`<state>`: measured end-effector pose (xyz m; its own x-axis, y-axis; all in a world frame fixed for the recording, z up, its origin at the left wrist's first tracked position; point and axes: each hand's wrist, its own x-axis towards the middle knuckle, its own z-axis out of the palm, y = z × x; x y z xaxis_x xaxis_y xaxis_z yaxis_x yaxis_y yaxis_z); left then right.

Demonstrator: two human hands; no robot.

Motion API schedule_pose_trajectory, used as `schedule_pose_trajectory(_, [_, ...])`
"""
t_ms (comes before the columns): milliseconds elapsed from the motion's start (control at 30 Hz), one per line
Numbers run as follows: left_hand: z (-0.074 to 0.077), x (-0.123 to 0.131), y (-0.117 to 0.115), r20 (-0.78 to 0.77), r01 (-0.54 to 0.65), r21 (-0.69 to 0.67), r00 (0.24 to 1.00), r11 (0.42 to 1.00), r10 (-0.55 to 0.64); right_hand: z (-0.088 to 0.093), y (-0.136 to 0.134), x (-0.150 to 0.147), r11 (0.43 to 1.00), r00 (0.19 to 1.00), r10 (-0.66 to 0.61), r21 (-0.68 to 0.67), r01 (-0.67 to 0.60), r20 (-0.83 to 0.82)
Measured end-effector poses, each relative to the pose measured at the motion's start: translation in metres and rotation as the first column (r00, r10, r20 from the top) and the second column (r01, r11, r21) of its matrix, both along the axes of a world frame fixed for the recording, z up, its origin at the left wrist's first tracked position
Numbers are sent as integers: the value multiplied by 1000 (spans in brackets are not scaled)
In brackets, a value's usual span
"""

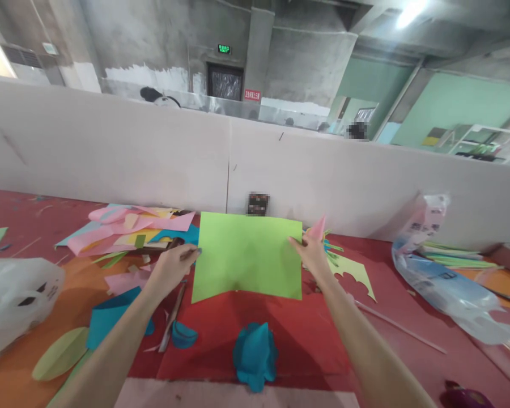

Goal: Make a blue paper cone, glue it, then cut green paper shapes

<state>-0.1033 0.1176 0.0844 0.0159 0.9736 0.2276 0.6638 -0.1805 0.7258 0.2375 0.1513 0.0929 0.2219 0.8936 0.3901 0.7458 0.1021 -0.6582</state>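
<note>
A light green paper sheet (246,255) is held up a little over the red table (306,334), just in front of the pale partition wall. My left hand (174,265) pinches its left edge, fingers closed on the paper. My right hand (310,252) pinches the right edge the same way. Below the sheet, near me, lies a teal folded paper ball (255,354). Under my left hand a slim stick-like tool (172,317) lies on the table.
A heap of pink, yellow and blue paper (127,229) lies at the back left. Teal (110,323) and green cut-outs (59,354) lie at the left. A white plastic bag (12,300) sits at far left, a clear plastic bag (442,283) at right. Green scraps (352,272) lie beside my right hand.
</note>
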Motion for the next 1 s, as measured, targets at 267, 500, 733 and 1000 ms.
schedule_pose_trajectory(267, [41, 76, -14, -208, 101, 251, 977, 963, -49, 41, -30, -53, 992, 991, 126, -32, -125, 46])
schedule_pose_trajectory(500, [37, 123, -32, -377, 345, 139, 885, 928, -273, 42, -61, -68, 925, 935, 336, -148, -351, -113])
schedule_pose_trajectory(733, [18, 133, -31, -372, 429, 209, 866, 879, -335, 47, -69, -71, 831, 828, 465, -167, -530, -314])
schedule_pose_trajectory(1000, [36, 113, -30, -373, 479, 301, 855, 824, -360, 33, -55, -71, 910, 890, 390, -48, -412, -236])
